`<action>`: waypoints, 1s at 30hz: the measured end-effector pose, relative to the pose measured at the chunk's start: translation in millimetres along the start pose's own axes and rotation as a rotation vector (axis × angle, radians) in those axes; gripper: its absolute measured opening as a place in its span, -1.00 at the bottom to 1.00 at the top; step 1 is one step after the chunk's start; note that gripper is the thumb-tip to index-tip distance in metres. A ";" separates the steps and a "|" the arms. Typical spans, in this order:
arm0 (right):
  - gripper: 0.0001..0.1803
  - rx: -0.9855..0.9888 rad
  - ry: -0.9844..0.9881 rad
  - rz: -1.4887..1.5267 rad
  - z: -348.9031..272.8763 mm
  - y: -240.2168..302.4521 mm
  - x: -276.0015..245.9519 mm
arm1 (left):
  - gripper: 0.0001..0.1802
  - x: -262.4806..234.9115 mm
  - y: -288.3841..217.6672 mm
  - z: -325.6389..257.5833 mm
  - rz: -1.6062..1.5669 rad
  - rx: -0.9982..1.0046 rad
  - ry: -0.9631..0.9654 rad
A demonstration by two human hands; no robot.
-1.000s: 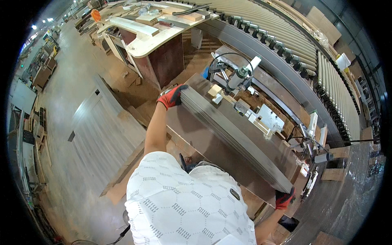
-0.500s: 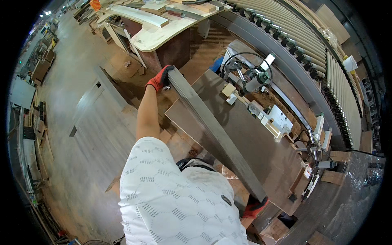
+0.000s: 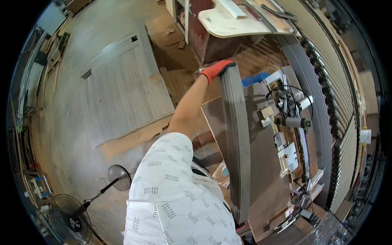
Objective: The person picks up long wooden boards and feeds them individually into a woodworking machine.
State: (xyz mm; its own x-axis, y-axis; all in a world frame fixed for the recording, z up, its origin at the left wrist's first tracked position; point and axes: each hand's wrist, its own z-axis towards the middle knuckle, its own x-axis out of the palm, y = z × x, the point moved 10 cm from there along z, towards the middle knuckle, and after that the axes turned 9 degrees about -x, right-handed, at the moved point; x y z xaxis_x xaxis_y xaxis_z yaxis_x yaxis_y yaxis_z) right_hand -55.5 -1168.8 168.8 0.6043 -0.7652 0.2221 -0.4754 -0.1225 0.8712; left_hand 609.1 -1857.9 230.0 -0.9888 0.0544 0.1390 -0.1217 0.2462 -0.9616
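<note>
My left hand (image 3: 218, 70), in a red and black glove, is closed over the far end of a stack of long, narrow grey boards (image 3: 236, 134). Layered edges show along the stack's left side. At the near end, a bit of my gloved right hand (image 3: 241, 226) shows under the stack; most of its fingers are hidden. The stack is above the left part of a brown worktable (image 3: 265, 175). Along the table's right side stand a clamp-like device with a grey cylinder (image 3: 295, 122), a white plate (image 3: 290, 157) and small wooden blocks (image 3: 267, 112).
Grey planks (image 3: 126, 85) lie side by side on the floor at left, over cardboard. Two fans (image 3: 73, 222) stand at the lower left. A pale rounded tabletop (image 3: 228, 24) is at the far side. A roller conveyor (image 3: 343, 85) runs along the right.
My view has swung to the left, bringing the fans and more of the floor planks in. The stack, slanted before, now runs nearly straight away from me, both hands still at its ends.
</note>
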 end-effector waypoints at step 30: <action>0.05 0.356 0.338 0.220 -13.7 -51.0 -7.2 | 0.62 249.4 93.1 -295.9 -0.494 -0.444 -0.186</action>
State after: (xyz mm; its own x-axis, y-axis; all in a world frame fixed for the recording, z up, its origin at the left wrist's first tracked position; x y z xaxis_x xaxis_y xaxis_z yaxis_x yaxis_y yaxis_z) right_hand -26.8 -1148.4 128.8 0.6101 -0.5580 0.5625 -0.7658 -0.2335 0.5991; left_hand 376.8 -1535.1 245.3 -0.8298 -0.3233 0.4549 -0.5541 0.5743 -0.6026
